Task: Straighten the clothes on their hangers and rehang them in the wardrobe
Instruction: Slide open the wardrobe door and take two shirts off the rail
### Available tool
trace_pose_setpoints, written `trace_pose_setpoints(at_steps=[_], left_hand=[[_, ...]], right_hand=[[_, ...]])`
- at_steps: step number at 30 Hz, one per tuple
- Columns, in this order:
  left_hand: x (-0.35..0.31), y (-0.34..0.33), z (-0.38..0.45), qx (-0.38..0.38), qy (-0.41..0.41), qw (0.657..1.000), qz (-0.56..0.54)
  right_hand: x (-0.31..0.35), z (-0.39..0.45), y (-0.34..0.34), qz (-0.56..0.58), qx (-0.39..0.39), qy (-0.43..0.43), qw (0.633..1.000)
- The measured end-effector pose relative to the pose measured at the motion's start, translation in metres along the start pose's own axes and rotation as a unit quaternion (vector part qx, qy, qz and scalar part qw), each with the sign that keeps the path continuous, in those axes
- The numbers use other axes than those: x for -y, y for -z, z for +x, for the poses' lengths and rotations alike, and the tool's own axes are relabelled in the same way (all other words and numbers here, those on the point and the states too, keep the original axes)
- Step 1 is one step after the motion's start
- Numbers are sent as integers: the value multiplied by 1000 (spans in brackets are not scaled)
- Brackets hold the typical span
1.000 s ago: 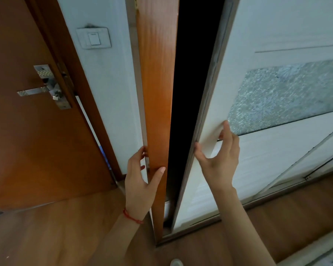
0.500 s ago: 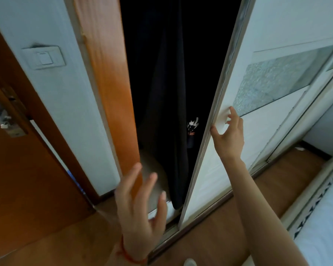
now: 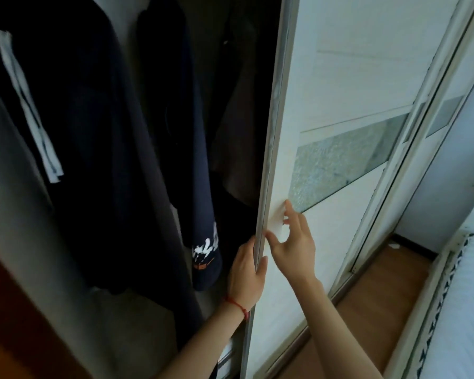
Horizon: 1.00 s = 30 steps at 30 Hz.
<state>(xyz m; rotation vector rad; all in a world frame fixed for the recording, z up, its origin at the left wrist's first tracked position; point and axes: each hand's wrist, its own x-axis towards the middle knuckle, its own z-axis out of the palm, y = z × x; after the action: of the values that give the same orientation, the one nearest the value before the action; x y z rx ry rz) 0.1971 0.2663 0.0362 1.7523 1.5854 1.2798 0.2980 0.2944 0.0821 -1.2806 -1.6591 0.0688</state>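
The white sliding wardrobe door with a frosted glass band [image 3: 337, 110] stands right of the dark hanging clothes [image 3: 115, 149]. The left hand [image 3: 246, 272] grips the door's metal edge; the right hand [image 3: 293, 242] rests open-fingered on its face.

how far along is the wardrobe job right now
Barely started. Done: the white sliding wardrobe door is open enough to show dark clothes hanging inside, including a navy garment with a white and orange print. In hand: the left hand grips the door's metal edge while the right hand rests open on its front panel. Left: no garment is off the rail, so all straightening and rehanging remains.
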Motion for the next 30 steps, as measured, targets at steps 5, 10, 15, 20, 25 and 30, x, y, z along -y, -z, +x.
trace_pose_setpoints(at_steps=[5,10,15,20,25,30], left_hand=[[-10,-45,40,-61,12,998,-32],[-30,-71,74,-66,18,997,-46],[-74,-61,100,-147,-113,983,-9],[-128,-17,141,-250,-296,919,77],[-178,40,194,-333,-321,860,216],[-210,82,235,-380,-276,804,364]], right_hand=[[-40,28,6,-6,5,2,1000],[-82,58,13,-16,6,-5,1000],[-116,84,18,-20,7,-26,999],[-141,107,25,-34,13,-64,997],[-155,125,30,-42,28,-110,993],[-163,140,37,-43,38,-137,989]])
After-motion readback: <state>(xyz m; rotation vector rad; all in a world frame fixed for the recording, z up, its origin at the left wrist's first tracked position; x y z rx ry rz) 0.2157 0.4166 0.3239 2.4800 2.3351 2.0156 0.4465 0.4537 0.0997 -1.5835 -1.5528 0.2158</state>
